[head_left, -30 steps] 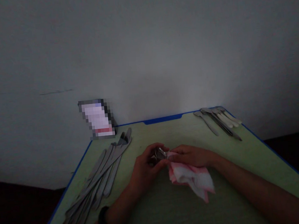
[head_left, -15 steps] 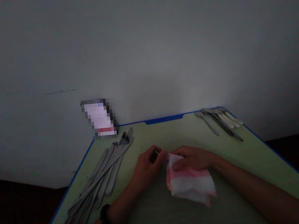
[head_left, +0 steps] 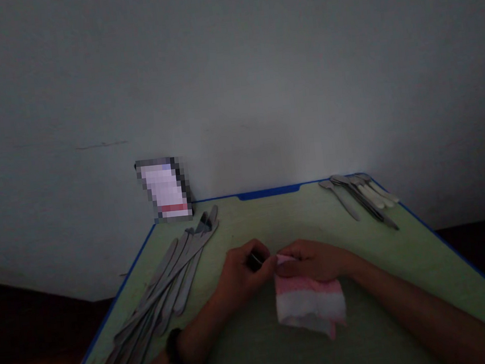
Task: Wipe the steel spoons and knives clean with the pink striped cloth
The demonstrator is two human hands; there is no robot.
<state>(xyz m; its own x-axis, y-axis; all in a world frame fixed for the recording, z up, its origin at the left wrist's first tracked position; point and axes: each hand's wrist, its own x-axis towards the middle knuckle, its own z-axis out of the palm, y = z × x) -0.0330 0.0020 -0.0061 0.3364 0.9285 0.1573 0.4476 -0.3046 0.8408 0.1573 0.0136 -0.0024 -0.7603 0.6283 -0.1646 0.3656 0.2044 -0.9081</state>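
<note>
My left hand is closed over the middle of the table, its thumb and fingers curled round a piece of metal cutlery. Only a thin shiny edge of it shows, so its kind cannot be told. Right beside it, my right hand grips a pink and white cloth, whose loose end hangs below the fingers. The fingertips of both hands nearly meet, and the cloth's upper corner lies between them. A dark beaded bracelet circles my left wrist.
Several knives and other cutlery lie in a pile along the left side of the pale green table. Several spoons, some with white handles, lie at the back right. A blurred phone leans on the wall.
My right hand has turned slightly, and the hanging cloth has shifted and shows less of its upper part. My left hand still holds the cutlery. The view has moved a little.
</note>
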